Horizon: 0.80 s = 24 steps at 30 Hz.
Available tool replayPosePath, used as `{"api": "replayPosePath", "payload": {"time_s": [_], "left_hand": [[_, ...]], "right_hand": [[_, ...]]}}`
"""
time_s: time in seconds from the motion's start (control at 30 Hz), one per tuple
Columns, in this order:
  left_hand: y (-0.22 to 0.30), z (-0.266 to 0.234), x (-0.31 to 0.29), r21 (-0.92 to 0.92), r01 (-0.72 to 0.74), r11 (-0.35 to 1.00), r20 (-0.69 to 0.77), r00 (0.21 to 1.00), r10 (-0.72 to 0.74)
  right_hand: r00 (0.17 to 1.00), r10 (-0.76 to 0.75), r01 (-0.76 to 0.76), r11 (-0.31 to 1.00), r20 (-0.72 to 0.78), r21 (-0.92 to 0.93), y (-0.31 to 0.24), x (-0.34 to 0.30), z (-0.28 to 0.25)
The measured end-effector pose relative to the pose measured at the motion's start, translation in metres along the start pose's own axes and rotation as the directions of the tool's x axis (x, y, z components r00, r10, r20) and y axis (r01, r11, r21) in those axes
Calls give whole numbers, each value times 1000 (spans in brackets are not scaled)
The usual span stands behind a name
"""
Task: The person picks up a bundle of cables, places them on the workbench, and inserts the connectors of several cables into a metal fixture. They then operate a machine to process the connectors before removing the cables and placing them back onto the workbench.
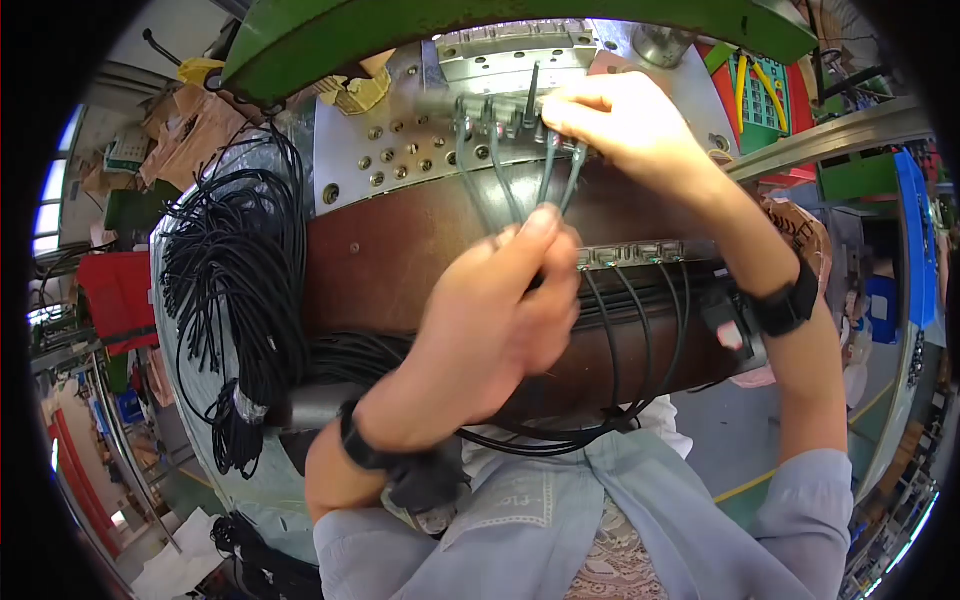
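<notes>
A crowded workshop bends round the rim of the view, with a green machine frame (pixel 520 22) arching across the top and a brown work surface (pixel 385 255) spread over the middle. At the centre, the left hand (pixel 505 300) has its fingers closed around several thin grey cables (pixel 547 172), thumb uppermost. The cables fan upward to dark connector ends (pixel 492 122) in the upper centre, where motion blurs the row. The right hand (pixel 632 122), at upper right of centre, has its thumb and forefinger drawn together against the right side of that row; whether they grip it, I cannot tell. Behind them lies a metal plate (pixel 350 150) dotted with round holes, carrying a stepped metal block (pixel 515 62) near the top edge. Just right of the left hand, a metal strip (pixel 632 254) holds another row of connectors, from which black cables (pixel 645 335) curve down towards the person's lap. A thick bundle of black leads (pixel 230 250) is heaped at the left of the frame, and yellow-handled pliers (pixel 741 90) show at the upper right.
</notes>
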<state>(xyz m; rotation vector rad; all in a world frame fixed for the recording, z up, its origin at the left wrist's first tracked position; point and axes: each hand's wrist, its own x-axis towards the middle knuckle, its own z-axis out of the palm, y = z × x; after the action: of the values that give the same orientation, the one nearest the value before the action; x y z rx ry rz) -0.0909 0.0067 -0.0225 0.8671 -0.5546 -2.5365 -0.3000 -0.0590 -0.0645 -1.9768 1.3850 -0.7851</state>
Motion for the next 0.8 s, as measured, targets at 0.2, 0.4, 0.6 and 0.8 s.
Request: {"api": "replayPosePath", "payload": {"time_s": [0.2, 0.4, 0.6, 0.8], "left_hand": [[104, -139, -205, 417, -830, 369, -26, 396, 918], [83, -140, -207, 684, -204, 700, -444, 645, 622], [-30, -46, -30, 752, -2, 660, -36, 998, 43], [-34, 4, 12, 191, 93, 977, 149, 981, -123]], "right_hand": [[998, 8, -17, 986, -57, -165, 20, -48, -11], [962, -114, 31, 948, -246, -316, -20, -95, 5], [1000, -28, 25, 979, -12, -203, -15, -129, 9], [916, -331, 233, 898, -225, -373, -17, -32, 4]]}}
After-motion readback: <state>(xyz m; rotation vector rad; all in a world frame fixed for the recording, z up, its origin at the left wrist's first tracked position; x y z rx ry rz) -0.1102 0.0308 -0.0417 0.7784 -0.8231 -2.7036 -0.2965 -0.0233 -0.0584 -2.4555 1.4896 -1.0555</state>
